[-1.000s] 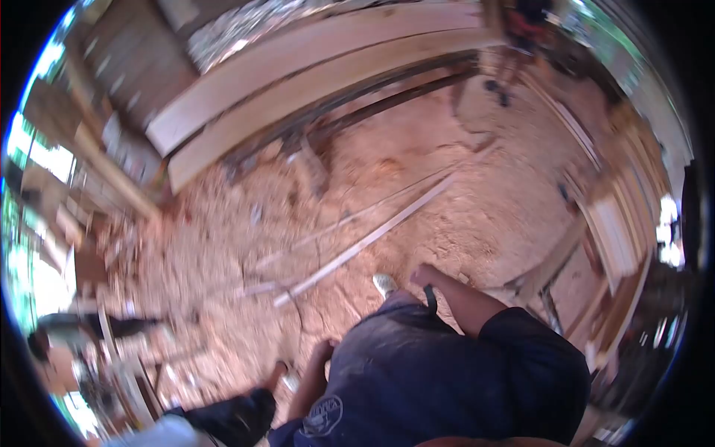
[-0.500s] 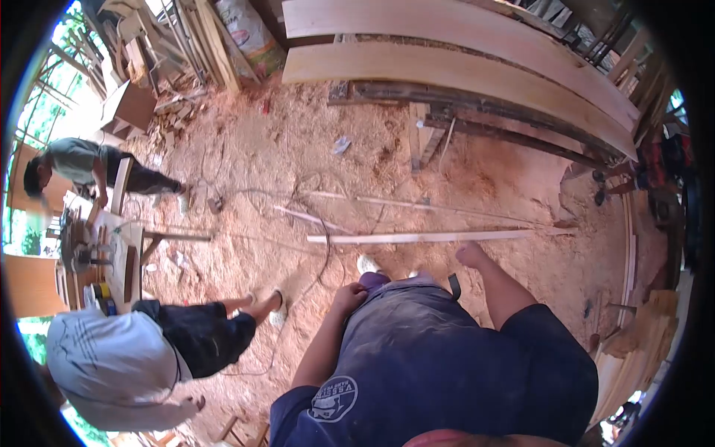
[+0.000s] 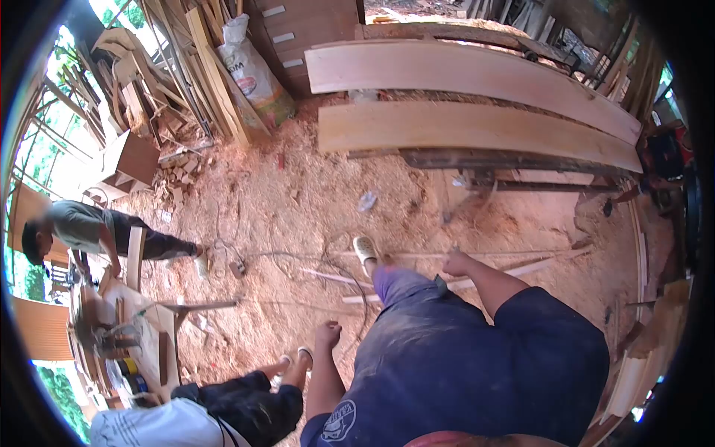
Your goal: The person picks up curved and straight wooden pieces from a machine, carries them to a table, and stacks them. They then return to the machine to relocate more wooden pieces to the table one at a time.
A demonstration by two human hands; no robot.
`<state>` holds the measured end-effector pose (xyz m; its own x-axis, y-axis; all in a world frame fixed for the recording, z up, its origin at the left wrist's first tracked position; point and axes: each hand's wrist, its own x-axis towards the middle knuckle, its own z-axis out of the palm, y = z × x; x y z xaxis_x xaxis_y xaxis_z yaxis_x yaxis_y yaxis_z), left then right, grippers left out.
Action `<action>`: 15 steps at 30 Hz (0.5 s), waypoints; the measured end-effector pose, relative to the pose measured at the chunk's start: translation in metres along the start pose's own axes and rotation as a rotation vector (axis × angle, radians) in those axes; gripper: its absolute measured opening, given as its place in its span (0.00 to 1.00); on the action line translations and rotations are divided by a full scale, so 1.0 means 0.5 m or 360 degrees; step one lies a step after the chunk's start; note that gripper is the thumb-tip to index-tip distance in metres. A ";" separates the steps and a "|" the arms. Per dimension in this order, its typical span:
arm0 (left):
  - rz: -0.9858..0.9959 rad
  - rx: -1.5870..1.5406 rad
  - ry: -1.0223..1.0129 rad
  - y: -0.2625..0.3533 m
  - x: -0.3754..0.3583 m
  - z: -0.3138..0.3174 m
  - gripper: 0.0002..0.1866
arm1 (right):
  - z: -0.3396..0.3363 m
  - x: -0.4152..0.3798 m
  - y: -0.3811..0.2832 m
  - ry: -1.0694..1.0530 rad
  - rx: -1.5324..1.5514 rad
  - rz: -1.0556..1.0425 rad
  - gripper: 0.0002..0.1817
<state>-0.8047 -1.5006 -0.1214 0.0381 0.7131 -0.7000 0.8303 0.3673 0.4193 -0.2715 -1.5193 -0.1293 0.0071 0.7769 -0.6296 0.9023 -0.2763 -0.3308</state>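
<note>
My left hand (image 3: 328,333) hangs beside my hip, its fingers loosely curled with nothing visible in them. My right hand (image 3: 457,262) is held in front of my body, also curled, and no object shows in it. Beneath it, long thin wooden strips (image 3: 506,273) lie on the floor, apart from the fingers as far as I can tell. My clog-shod foot (image 3: 365,249) is stretched ahead on the sawdust. A dark cable (image 3: 366,316) runs over the floor between my left hand and the strips.
Two wide planks (image 3: 477,128) rest on a low stand ahead. At left, a person in a green shirt (image 3: 78,226) bends near a cluttered workbench (image 3: 167,328); another in a light shirt (image 3: 171,426) is closer. A sack (image 3: 253,78) and leaning boards stand at the back left.
My view has advanced toward the planks, and one foot is now farther forward. My left hand has swung away from my thigh. My right hand is bent in closer to my front.
</note>
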 end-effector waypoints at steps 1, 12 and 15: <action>-0.0038 -0.0060 0.0000 -0.001 0.042 -0.015 0.22 | 0.005 0.051 0.003 -0.0031 -0.0105 0.0011 0.15; -0.0161 0.0178 -0.0148 0.050 0.433 -0.424 0.21 | -0.346 0.684 -0.503 -0.0245 -0.0786 -0.1165 0.17; -0.0288 -0.0346 0.0170 0.134 0.578 -0.555 0.18 | -0.598 0.717 -0.726 -0.0143 0.0096 -0.0942 0.19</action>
<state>-0.8925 -1.1039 -0.1352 -0.1679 0.6789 -0.7148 0.6794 0.6051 0.4151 -0.4678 -0.9712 -0.0249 -0.5277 0.7585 -0.3823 0.7158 0.1548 -0.6810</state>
